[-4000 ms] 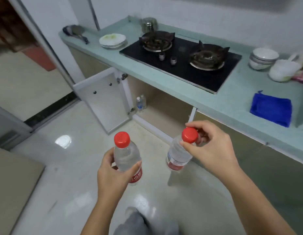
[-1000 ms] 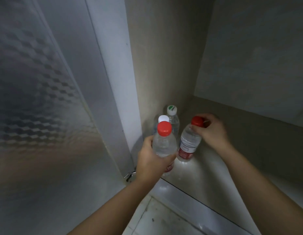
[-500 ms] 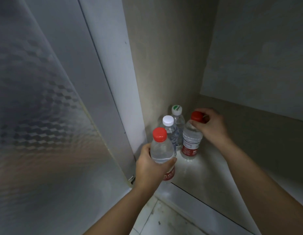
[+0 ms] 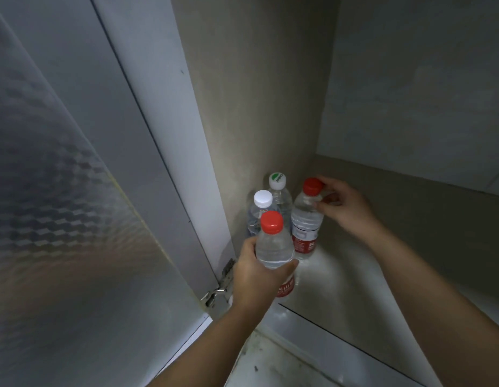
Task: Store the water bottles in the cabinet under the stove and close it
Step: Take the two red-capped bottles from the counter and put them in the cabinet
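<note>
Looking down into an open cabinet, at its left rear corner. The left hand (image 4: 256,275) is wrapped around the body of a clear red-capped bottle (image 4: 273,244), its grip closed, the bottle near the cabinet's front edge; whether its base touches the floor of the cabinet is hidden. The right hand (image 4: 343,208) pinches the neck of a second red-capped bottle (image 4: 305,222), which stands upright on the cabinet floor (image 4: 354,277). Just behind them, against the side wall, stand a white-capped bottle (image 4: 261,203) and a green-marked one (image 4: 279,188).

The bottles look full, so fairly heavy, with thin smooth plastic walls that would dent under a hard squeeze; the mid-body or the ribbed cap gives the surest hold. The door (image 4: 61,219) stands open on the left, its hinge (image 4: 219,286) just beside the left wrist. The cabinet floor lies bare to the right, with ample room.
</note>
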`<state>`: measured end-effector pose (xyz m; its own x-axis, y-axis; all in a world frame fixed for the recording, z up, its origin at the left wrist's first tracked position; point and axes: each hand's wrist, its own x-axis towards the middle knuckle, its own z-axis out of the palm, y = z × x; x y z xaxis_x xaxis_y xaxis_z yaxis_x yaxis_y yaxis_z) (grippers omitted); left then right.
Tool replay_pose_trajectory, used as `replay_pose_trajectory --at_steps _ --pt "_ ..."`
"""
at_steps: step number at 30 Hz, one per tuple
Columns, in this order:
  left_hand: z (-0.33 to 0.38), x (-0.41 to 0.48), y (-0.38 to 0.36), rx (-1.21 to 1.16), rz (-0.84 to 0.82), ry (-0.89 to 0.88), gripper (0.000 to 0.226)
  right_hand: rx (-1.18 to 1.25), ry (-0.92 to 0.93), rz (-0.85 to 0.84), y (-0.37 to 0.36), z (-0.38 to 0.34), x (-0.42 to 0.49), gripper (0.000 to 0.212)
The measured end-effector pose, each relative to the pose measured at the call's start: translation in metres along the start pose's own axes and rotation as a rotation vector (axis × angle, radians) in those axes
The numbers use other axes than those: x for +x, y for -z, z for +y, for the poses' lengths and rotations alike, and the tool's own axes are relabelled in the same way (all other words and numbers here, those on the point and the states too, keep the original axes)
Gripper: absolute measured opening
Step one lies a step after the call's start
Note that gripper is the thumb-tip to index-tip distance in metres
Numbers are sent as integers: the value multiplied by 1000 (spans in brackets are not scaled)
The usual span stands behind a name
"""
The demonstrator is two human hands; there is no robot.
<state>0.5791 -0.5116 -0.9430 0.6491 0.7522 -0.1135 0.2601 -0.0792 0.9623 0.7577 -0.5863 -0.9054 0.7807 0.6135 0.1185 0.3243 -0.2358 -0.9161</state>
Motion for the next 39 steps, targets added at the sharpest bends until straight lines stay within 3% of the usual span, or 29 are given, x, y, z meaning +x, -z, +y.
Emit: replay_pose_trajectory --at_steps 13,17,21,23,29,39 --pt "-5 7 -60 13 -96 -87 55 -1 -32 -61 31 6 -50 37" --pt "-6 8 -58 -15 -150 -115 54 -15 10 -140 25 -2 -57 35" --pt "-14 0 -43 39 -270 -186 70 -99 57 -189 13 -8 -57 38" --pt "-17 -11 -30 81 -295 -205 63 -187 76 -184 9 -8 -56 37" --pt "-17 -17 5 296 -165 -293 36 -257 81 -111 -5 -6 -52 26" --pt "-22 -14 29 408 -109 -360 48 -141 101 20 -27 -1 -41 22"
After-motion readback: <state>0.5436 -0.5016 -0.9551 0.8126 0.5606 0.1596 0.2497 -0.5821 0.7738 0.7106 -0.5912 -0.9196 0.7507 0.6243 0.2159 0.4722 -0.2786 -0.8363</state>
